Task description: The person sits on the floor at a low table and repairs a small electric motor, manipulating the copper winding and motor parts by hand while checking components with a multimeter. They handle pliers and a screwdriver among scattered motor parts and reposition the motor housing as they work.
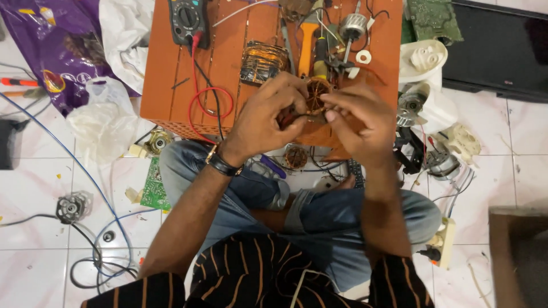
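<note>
The left hand (268, 117) and right hand (359, 122) held a copper coil (315, 94) together. It sat between their fingers (337, 105), at twelve o'clock from the wrists. Both sets of fingers were closed narrowly on it.

Single head-worn camera looks steeply down, close over the person's lap, orange surface (171, 85) ahead, tiled floor (34, 188) around.

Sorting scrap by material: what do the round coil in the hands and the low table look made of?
Round coil: apparently copper wire, judging by its shiny reddish-orange strands, held by both left hand and right hand. Low table: probably wood with a matte orange-brown finish and visible plank seams.
</note>
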